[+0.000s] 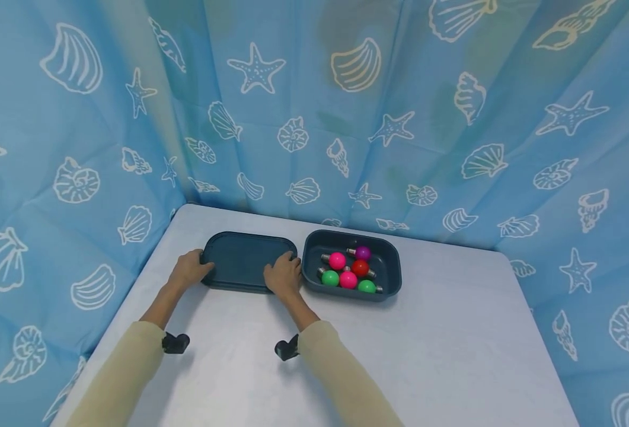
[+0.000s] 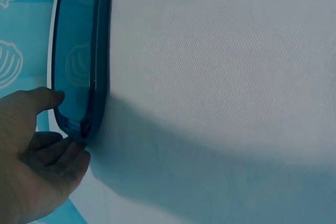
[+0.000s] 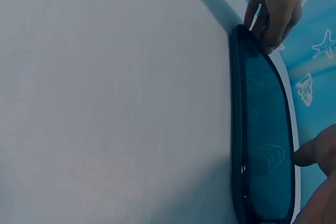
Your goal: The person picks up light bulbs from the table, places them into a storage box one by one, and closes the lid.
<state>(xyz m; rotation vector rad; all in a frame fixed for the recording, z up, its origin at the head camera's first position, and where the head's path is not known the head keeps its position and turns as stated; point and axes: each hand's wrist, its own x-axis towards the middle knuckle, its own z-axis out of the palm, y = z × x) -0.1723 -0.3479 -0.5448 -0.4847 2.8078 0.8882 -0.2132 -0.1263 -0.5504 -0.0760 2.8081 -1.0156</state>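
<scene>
A dark blue, rounded rectangular lid (image 1: 242, 261) with a raised rim lies left of the middle of the white table, its glossy top reflecting the curtain. My left hand (image 1: 188, 270) grips its left end; in the left wrist view that hand (image 2: 39, 156) has the thumb over the rim and the fingers curled at the underside. At the right end my right hand (image 1: 284, 274) holds the lid, thumb on top. The right wrist view shows this hand's thumb (image 3: 307, 153) on the edge, with its fingers largely out of frame.
Right beside the right hand stands a deep dark blue container (image 1: 391, 270) with several coloured light bulbs (image 1: 348, 280) in it: pink, green, red and purple, with metal screw bases. A blue shell-patterned curtain (image 1: 314, 148) surrounds the white table (image 1: 453, 332) at the back and sides.
</scene>
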